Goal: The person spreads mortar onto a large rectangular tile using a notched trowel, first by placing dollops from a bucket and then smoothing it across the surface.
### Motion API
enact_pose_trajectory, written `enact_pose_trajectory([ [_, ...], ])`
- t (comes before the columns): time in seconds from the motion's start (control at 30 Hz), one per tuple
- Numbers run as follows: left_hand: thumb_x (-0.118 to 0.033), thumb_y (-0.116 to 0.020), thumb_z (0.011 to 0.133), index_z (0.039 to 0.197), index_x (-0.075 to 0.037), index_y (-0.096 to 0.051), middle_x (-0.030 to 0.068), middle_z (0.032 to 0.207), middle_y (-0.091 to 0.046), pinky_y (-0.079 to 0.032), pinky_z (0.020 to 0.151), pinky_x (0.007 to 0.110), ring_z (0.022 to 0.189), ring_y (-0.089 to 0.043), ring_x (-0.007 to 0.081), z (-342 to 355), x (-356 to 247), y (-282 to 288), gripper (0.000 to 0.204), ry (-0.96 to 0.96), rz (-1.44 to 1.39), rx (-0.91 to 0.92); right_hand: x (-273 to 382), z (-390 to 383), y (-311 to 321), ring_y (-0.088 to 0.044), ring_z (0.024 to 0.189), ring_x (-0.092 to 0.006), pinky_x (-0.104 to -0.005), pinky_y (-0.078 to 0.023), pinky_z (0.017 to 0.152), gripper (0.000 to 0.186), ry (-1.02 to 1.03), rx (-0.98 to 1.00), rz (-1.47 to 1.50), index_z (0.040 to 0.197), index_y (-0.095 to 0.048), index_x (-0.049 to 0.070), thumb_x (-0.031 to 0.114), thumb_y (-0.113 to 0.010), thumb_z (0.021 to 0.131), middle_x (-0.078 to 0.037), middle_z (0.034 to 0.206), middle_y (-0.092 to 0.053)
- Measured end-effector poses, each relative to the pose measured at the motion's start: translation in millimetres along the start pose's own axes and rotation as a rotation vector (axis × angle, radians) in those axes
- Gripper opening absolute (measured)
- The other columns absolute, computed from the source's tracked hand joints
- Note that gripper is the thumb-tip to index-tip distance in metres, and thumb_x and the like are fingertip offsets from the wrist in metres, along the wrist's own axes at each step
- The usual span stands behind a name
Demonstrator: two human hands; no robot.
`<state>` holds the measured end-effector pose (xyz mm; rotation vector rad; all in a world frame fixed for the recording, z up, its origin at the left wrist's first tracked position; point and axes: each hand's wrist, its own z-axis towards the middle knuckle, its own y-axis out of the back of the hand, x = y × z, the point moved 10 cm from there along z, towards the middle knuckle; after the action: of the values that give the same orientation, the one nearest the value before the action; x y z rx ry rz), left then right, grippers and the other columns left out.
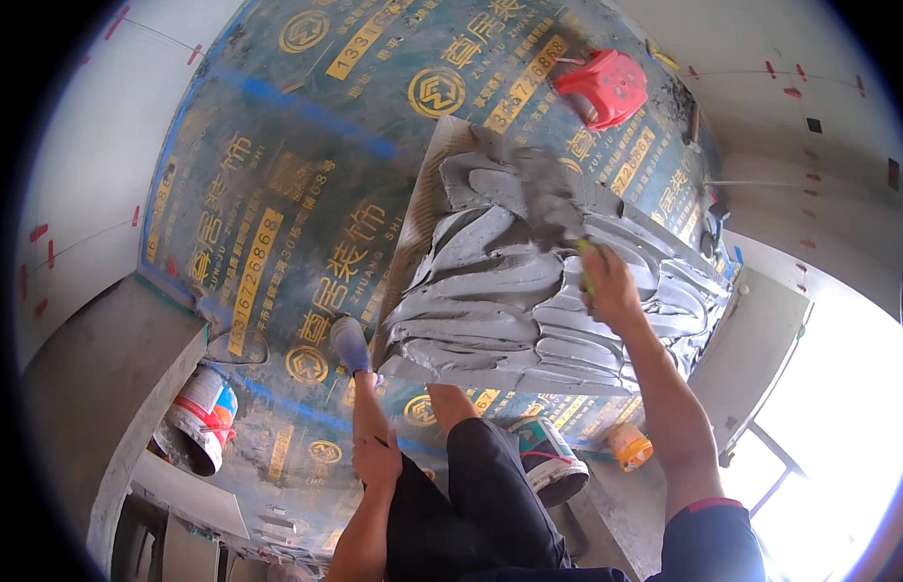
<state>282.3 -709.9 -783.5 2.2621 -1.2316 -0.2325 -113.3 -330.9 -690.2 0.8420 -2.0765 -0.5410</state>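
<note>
A large tile (424,209) lies in front of me, its upper face mostly spread with thick, ridged grey adhesive (480,310). Bare ribbed backing shows along its left edge. My right hand (612,289) is closed round the yellow-green handle of a trowel (553,199). Motion smears the blade, which is over the far middle part of the adhesive. My left hand (377,462) rests on my left knee, apart from the tile, its thumb and fingers spread. Close to the tile's near left corner is my shod foot (349,343).
Printed dark green sheeting (277,107) covers the floor. Beyond the tile stands a red plastic stool (608,89). A white-and-red bucket (201,419) is at the left, beside a grey ledge (131,388). Nearer me are another bucket (550,458) and an orange tub (630,447).
</note>
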Motion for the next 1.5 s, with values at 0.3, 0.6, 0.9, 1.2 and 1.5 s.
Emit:
enact_pose_trajectory([
  [0.3,-0.048,-0.055,0.09,0.128,0.009,-0.044,0.0238,0.109,-0.054,-0.049,0.08,0.049,0.097,-0.059,0.0405,-8,-4,-12,0.069,0.021,-0.023,-0.07,28,150,-29,-0.06,0.096,-0.048,-0.0513,-0.048,0.086,0.057,-0.062,-0.152,-0.211,0.111,-0.059,-0.002,0.049,-0.042,0.095,-0.03,0.095,-0.065],
  [0.6,-0.049,-0.054,0.091,0.126,0.009,-0.046,0.0255,0.106,-0.053,-0.049,0.081,0.051,0.097,-0.058,0.0432,-9,7,-21,0.068,0.069,0.032,0.056,33,3,-60,-0.058,0.094,-0.0522,-0.0559,-0.048,0.084,0.046,-0.01,0.004,-0.26,0.118,-0.054,0.002,0.042,-0.044,0.097,-0.033,0.099,-0.062],
  [0.9,-0.047,-0.054,0.09,0.128,0.008,-0.043,0.0269,0.109,-0.054,-0.048,0.083,0.051,0.1,-0.058,0.0433,-1,8,2,0.068,0.024,-0.033,0.018,-152,-64,23,-0.055,0.048,-0.018,-0.0349,-0.046,0.043,0.047,-0.707,-0.275,0.496,0.104,-0.06,0.006,0.051,-0.05,0.094,-0.008,0.068,-0.056],
  [1.2,-0.046,-0.057,0.089,0.132,0.008,-0.041,0.026,0.11,-0.056,-0.049,0.084,0.048,0.1,-0.059,0.0415,5,3,17,0.071,-0.081,-0.037,-0.011,6,-71,-131,-0.066,0.074,-0.0346,-0.0459,-0.052,0.066,0.049,-0.29,-0.012,0.154,0.112,-0.055,0.003,0.049,-0.049,0.095,-0.02,0.078,-0.064],
  [1.5,-0.047,-0.055,0.09,0.134,0.008,-0.037,0.0262,0.109,-0.056,-0.05,0.081,0.049,0.098,-0.06,0.0416,15,31,36,0.073,-0.108,-0.054,-0.019,-137,-134,-63,-0.062,0.055,-0.0239,-0.0383,-0.052,0.049,0.052,-0.778,-0.301,0.591,0.096,-0.06,0.002,0.052,-0.044,0.096,-0.014,0.076,-0.063],
])
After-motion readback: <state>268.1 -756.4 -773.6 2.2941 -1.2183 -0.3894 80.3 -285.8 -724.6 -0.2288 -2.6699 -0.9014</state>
